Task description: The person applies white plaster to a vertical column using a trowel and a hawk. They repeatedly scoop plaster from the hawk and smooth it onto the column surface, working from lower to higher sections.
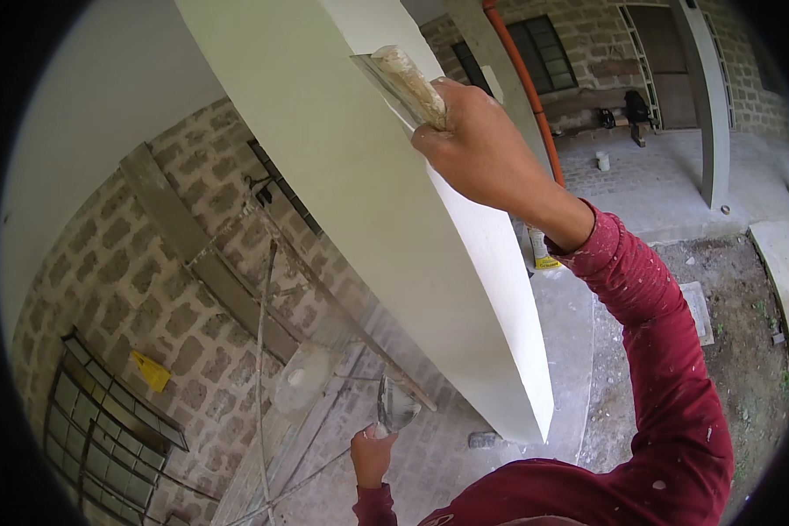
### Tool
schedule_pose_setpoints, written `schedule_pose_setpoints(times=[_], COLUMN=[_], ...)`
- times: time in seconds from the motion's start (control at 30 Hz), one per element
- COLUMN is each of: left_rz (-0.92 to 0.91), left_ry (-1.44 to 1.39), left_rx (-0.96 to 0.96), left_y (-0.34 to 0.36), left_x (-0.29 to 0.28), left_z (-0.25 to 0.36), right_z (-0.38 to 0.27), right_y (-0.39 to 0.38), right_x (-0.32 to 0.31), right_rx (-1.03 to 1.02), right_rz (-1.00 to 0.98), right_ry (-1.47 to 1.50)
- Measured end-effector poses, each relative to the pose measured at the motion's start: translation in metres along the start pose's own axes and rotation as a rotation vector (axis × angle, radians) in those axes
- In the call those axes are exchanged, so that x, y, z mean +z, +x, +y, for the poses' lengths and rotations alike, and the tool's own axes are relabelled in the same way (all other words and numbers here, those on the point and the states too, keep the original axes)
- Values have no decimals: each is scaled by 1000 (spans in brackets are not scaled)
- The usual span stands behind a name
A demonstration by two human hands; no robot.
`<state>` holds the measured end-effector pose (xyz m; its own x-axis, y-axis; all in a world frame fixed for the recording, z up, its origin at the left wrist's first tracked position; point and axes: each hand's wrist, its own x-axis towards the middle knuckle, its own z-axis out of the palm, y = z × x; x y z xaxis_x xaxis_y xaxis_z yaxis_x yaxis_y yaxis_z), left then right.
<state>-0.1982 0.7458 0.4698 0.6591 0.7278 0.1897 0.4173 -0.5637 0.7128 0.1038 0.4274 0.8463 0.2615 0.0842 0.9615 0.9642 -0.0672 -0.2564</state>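
My right hand (478, 145) is raised and grips a putty-smeared trowel (401, 81) by its handle, the blade pressed flat against the white plastered beam (368, 219) that runs diagonally through the view. My left hand (373, 453) hangs low near the bottom, holding a second metal blade (395, 406) upright. Both arms wear dark red sleeves speckled with white.
A brick wall (140, 280) with a barred window (105, 421) lies to the left, with scaffold poles (263, 368) and a bucket (300, 379) below. An orange pipe (522, 83) runs down a column. Paved ground, a small can (542, 250) and dirt lie far below at right.
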Motion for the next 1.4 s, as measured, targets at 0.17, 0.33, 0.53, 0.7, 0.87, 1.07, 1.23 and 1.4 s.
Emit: schedule_pose_setpoints(times=[0.17, 0.33, 0.53, 0.7, 0.87, 1.07, 1.23, 1.4], left_rz=[-91, -38, -69, -20, -131, -153, -142, -186], left_ry=[39, 88, 98, 143, 362, 216, 200, 326], left_rx=[114, 25, -190, -70, -132, -131, -61, -30], left_y=[-1, -4, -38, -68, -33, 4, -16, -30], left_x=[18, 19, 9, 15, 11, 29, 44, 34], left_z=[16, -10, -47, -108, -110, -56, -39, -34], right_z=[112, 215, 203, 124, 24, -1, 127, 195], right_y=[90, 167, 188, 147, 67, -15, 61, 100], right_x=[-24, 2, 17, 21, 21, -2, -17, 2], right_rx=[548, 600, 608, 426, 124, -30, 544, 659], right_rz=[127, 85, -65, -22, -63, 98, 104, 11], right_ry=[146, 298, 83, 184, 14, 21, 268, 195])
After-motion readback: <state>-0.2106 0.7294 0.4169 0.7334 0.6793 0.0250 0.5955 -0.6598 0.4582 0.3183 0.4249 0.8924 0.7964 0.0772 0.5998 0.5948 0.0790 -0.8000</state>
